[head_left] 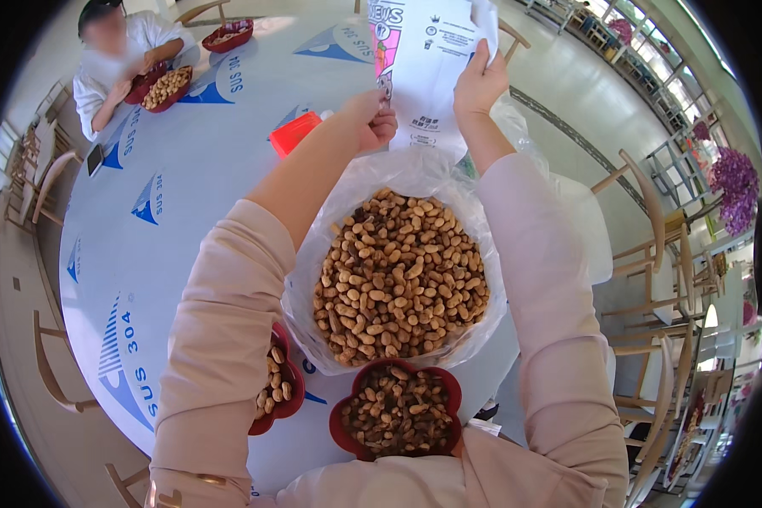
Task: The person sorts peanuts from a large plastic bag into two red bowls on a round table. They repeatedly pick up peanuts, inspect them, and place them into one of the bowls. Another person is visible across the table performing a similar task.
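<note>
While both hands (376, 123) (481, 87) pinch its side edges, white paper (427, 76), pink along the left, dark-printed

Round table (114, 245): broad open lane along left edge, between smartphone (96, 159) and left forearm (300, 178). Red box (292, 137) obstructs just beside that forearm. Seated co-worker (148, 38) blocks far-left edge. Passage over the peanut bag (303, 284), between forearms; white printed sheet (436, 68) closes its far end. Near edge: two red scalloped bowls (455, 402) crowd in.
</note>
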Demonstrator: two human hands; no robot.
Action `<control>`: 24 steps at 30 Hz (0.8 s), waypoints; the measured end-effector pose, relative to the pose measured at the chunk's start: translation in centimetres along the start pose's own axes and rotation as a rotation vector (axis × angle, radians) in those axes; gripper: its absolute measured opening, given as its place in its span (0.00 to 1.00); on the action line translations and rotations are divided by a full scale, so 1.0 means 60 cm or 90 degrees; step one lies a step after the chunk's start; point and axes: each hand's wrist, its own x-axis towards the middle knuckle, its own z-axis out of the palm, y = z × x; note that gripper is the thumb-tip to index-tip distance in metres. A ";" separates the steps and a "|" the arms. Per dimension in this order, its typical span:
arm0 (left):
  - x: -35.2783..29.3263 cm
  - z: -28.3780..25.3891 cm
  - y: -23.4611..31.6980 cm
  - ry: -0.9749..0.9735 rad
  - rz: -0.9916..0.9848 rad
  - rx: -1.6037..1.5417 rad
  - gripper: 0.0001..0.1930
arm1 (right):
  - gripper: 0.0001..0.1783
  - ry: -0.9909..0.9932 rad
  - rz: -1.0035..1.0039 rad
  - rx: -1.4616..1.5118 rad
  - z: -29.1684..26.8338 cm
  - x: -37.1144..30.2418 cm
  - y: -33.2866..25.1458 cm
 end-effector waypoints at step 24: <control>-0.566 -0.296 -0.257 -0.239 0.200 -0.537 0.32 | 0.24 -0.331 0.388 0.231 -0.370 -0.147 -0.185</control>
